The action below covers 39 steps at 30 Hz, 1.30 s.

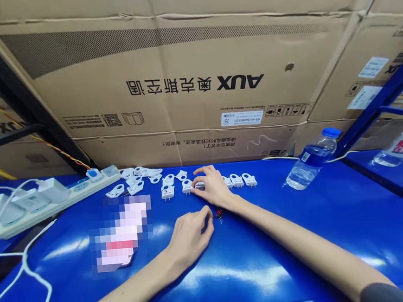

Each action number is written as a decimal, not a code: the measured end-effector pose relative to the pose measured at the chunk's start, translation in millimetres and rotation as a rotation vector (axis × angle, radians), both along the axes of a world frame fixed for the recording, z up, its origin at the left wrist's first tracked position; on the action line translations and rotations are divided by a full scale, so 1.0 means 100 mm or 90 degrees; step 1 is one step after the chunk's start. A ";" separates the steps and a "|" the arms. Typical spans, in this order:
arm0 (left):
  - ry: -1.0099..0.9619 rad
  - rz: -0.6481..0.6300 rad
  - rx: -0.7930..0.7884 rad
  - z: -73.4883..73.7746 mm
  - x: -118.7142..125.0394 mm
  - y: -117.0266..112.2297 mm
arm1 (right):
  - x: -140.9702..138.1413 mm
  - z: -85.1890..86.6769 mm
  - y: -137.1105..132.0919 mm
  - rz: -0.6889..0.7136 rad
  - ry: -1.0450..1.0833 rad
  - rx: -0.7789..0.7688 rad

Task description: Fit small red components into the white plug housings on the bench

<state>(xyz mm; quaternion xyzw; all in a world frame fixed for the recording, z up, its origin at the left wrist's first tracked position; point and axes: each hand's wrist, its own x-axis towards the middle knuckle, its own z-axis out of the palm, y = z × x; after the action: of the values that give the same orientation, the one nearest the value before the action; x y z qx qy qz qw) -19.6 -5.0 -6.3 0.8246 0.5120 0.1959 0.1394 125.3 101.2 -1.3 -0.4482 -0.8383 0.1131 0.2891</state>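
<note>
My right hand (211, 186) reaches to the back of the blue table, its thumb and forefinger curled at the edge of a white two-pin plug (187, 186) with a ring-shaped grip. Behind that hand, part of the row of similar plugs is hidden. Closer to me, my left hand (193, 234) has thumb and forefinger pinched together. Right by those fingertips lies a small bunch of red and black parts with thin metal leads (219, 214). What the left fingertips themselves hold is too small to name. A standing plug (167, 192) is to the left; more plugs (237, 181) stand right of my right hand.
Loose white plugs (134, 178) are heaped at the back left beside a long power strip (89, 185) with chargers and white cables (40, 280). A pixelated pinkish item (124, 236) lies left. A tilted water bottle (310, 161) is at right. Large cardboard boxes (186, 45) wall the back.
</note>
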 end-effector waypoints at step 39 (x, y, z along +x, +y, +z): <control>-0.035 0.047 -0.032 0.06 0.00 -0.01 | 0.41 0.26 -0.27 0.090 0.085 0.148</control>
<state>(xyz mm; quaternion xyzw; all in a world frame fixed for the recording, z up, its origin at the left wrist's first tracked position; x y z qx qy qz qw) -19.5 -5.6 -0.5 0.7959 0.5427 0.2104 0.1668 166.2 73.8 24.4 -0.3430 -0.8543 0.0650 0.3851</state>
